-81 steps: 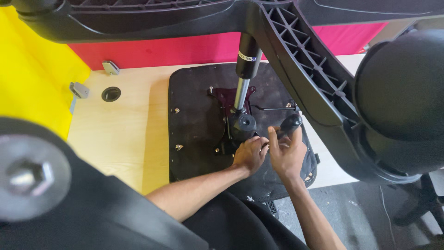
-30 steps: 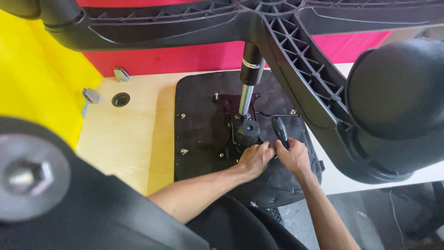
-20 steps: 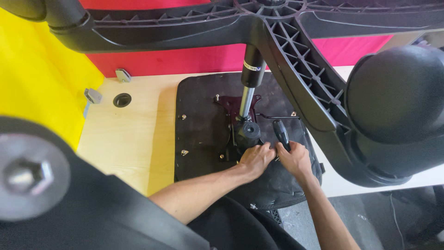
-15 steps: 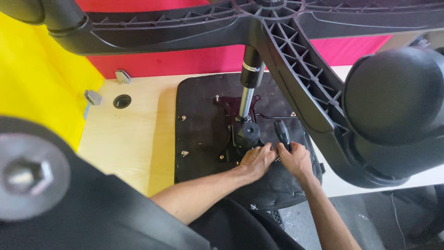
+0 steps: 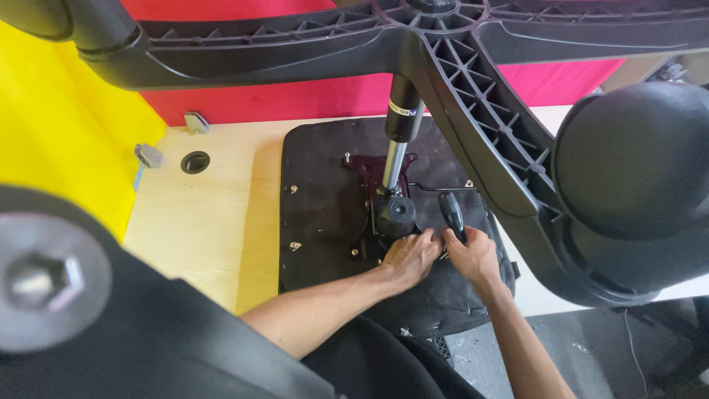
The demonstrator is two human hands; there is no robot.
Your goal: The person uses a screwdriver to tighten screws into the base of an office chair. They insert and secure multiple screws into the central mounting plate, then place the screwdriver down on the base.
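We press both hands, left hand (image 5: 408,257) and right hand (image 5: 473,253), fingers curled, grip contents unclear, squarely against the seat mechanism (image 5: 384,210).

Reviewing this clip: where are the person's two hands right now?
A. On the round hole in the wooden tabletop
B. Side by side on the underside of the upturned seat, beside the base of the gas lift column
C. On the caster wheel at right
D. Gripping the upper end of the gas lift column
B: the left hand and right hand rest together on the black seat underside, right by the foot of the gas lift column.
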